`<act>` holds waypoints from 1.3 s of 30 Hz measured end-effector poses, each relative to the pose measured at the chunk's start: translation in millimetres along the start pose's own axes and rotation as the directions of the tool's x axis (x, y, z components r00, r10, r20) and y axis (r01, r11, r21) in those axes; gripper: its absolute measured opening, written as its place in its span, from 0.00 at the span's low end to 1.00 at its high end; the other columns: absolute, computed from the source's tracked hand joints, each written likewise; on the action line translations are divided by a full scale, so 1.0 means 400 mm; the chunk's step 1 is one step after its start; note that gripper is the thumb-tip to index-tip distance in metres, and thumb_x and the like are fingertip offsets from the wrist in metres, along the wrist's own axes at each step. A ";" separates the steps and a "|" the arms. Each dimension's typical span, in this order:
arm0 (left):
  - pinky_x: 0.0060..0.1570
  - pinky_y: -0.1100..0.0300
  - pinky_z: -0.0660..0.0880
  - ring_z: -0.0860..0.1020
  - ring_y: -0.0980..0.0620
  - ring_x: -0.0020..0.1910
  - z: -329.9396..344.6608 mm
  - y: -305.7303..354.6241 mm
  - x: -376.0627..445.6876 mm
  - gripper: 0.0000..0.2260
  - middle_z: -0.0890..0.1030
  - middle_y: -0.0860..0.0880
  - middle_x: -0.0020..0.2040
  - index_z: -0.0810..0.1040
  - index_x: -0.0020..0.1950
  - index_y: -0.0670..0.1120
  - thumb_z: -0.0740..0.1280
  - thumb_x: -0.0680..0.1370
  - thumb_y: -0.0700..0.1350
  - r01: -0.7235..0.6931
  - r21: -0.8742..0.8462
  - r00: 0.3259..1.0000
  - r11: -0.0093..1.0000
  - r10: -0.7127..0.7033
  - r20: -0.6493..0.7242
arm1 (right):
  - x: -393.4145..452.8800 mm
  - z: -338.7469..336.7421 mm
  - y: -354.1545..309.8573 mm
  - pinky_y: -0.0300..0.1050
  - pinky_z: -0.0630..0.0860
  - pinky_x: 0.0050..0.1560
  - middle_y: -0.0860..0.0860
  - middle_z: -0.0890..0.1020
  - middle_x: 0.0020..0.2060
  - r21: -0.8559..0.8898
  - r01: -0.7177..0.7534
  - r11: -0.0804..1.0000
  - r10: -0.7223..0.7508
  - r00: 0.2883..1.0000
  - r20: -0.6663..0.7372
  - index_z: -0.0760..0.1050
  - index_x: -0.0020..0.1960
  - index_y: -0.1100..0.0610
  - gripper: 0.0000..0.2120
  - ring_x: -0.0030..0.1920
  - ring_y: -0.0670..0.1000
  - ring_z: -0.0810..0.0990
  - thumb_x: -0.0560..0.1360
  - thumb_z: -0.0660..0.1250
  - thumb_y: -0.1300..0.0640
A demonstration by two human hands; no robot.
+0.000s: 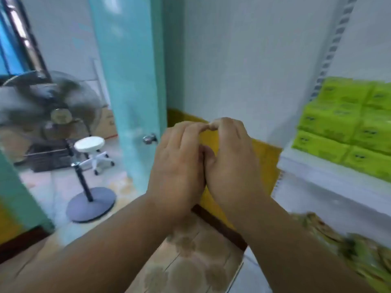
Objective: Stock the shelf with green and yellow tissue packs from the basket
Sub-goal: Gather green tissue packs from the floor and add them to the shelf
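Green tissue packs (347, 123) are stacked in several rows on the white shelf (321, 174) at the right. My left hand (179, 166) and my right hand (232, 163) are raised together in the middle of the view, left of the shelf. Their fingers are curled, the fingertips meet at the top and the thumbs press side by side. I see no pack in either hand; the yellow between them matches the wall's yellow band behind. No basket is in view. Blurred green and yellow packets (359, 252) lie on a lower level at the bottom right.
A standing fan (53, 115) and a white wheeled stool (91, 149) stand on the floor at the left. A teal door (135, 85) with a metal knob hangs beside them. A brown cardboard surface (190, 263) lies below my forearms.
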State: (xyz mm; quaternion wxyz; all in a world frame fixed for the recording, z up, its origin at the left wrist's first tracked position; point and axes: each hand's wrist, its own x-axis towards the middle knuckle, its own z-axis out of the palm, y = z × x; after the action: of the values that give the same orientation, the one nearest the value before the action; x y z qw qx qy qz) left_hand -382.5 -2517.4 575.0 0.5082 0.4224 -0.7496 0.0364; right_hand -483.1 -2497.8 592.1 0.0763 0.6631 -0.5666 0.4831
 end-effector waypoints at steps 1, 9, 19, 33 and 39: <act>0.60 0.54 0.69 0.74 0.45 0.58 -0.082 -0.077 -0.055 0.17 0.78 0.45 0.58 0.77 0.63 0.43 0.65 0.74 0.33 0.064 0.070 0.998 0.996 -0.064 0.003 | -0.037 0.083 -0.079 0.39 0.69 0.55 0.51 0.76 0.55 0.069 0.018 0.997 -0.023 0.997 0.068 0.74 0.58 0.56 0.15 0.55 0.50 0.74 0.72 0.69 0.65; 0.59 0.57 0.67 0.74 0.44 0.57 -0.624 -0.398 -0.499 0.17 0.79 0.43 0.58 0.77 0.62 0.39 0.65 0.73 0.33 0.480 0.486 0.863 0.730 -0.492 -0.113 | -0.382 0.488 -0.601 0.45 0.70 0.55 0.54 0.76 0.55 0.484 0.028 0.875 -0.310 0.799 0.515 0.73 0.58 0.58 0.16 0.56 0.54 0.74 0.71 0.68 0.67; 0.56 0.66 0.63 0.72 0.51 0.55 -0.814 -0.537 -0.878 0.18 0.78 0.47 0.55 0.77 0.62 0.42 0.64 0.72 0.33 0.792 0.496 0.576 0.356 -0.706 -0.412 | -0.694 0.738 -0.827 0.42 0.71 0.55 0.48 0.74 0.55 0.648 0.001 0.761 -0.593 0.405 0.696 0.71 0.59 0.51 0.17 0.56 0.50 0.73 0.72 0.69 0.61; 0.54 0.61 0.66 0.74 0.53 0.56 -1.025 -0.798 -1.362 0.12 0.73 0.57 0.54 0.74 0.62 0.48 0.64 0.79 0.43 0.971 0.240 0.117 0.010 -0.891 -0.439 | -1.124 1.058 -1.090 0.42 0.69 0.55 0.49 0.72 0.60 0.558 -0.031 0.829 -0.557 0.028 0.830 0.70 0.62 0.50 0.18 0.59 0.51 0.72 0.74 0.69 0.58; 0.52 0.54 0.70 0.75 0.49 0.55 -1.068 -0.996 -1.687 0.12 0.77 0.50 0.57 0.74 0.62 0.47 0.61 0.81 0.47 0.963 0.239 -0.037 -0.123 -0.942 -0.333 | -1.441 1.254 -1.141 0.38 0.68 0.46 0.46 0.72 0.55 0.407 -0.115 0.906 -0.416 -0.069 0.907 0.70 0.60 0.50 0.16 0.54 0.48 0.73 0.74 0.68 0.58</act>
State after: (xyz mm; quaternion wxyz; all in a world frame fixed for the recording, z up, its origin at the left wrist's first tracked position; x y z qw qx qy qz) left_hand 282.3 -2163.5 96.1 0.2938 0.9240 -0.1716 -0.1749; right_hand 234.5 -2274.5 114.9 -0.4258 0.8634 -0.2625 -0.0660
